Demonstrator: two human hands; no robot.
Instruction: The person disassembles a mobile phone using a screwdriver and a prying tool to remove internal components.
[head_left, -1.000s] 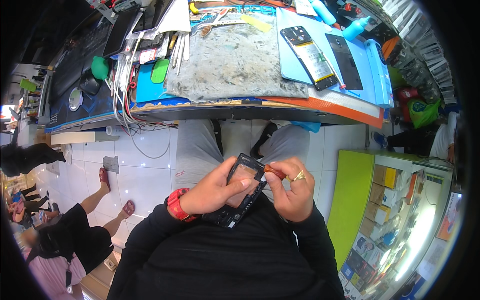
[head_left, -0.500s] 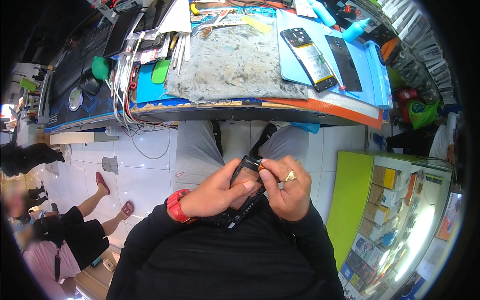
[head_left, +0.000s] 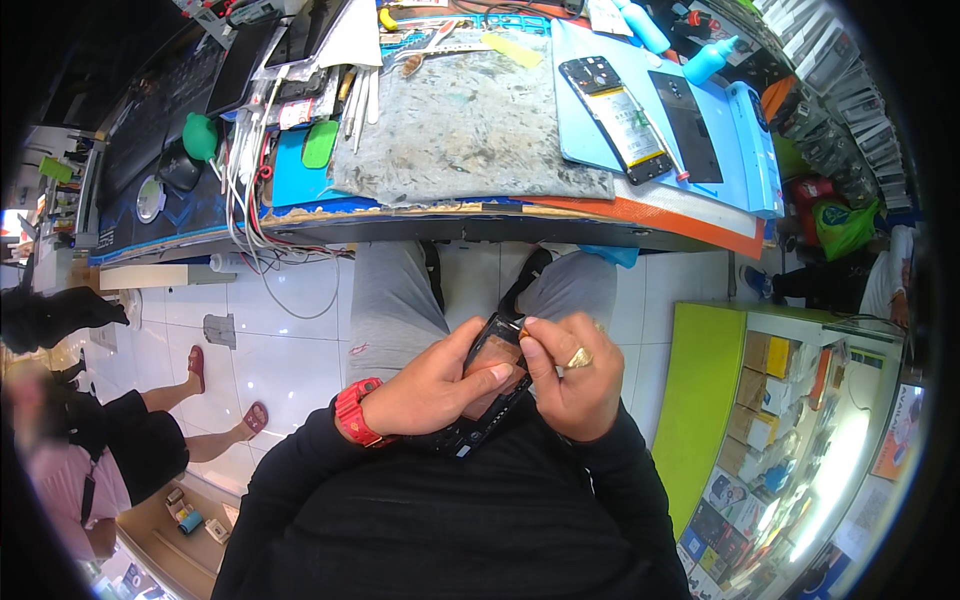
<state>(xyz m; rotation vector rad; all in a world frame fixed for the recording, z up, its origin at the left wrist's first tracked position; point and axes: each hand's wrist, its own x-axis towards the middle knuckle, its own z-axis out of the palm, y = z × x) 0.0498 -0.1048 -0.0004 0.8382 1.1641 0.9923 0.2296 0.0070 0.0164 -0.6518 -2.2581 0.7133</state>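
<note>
My left hand point(head_left: 420, 390) grips a dark, opened phone body point(head_left: 490, 355) over my lap, its thumb lying across the copper-coloured inner panel. My right hand point(head_left: 575, 385) is closed at the phone's upper right corner, pinching a small amber-handled tool point(head_left: 525, 332) whose tip I cannot make out clearly. A gold ring is on a right finger, and a red watch on my left wrist. On the workbench beyond, a second opened phone point(head_left: 618, 118) with a battery lies on a light blue mat point(head_left: 736, 165), beside a grey stained mat point(head_left: 460, 140).
The cluttered bench holds tools, white cables point(head_left: 245, 200), a green blower point(head_left: 200, 135) and blue bottles point(head_left: 708, 60). A lime-edged display cabinet point(head_left: 690, 390) stands at my right. At the left, another person point(head_left: 140, 450) in black shorts and red slippers is close by.
My right hand has moved slightly left with the amber tool, which is now mostly hidden by my fingers. The person at my left has shifted further leftward.
</note>
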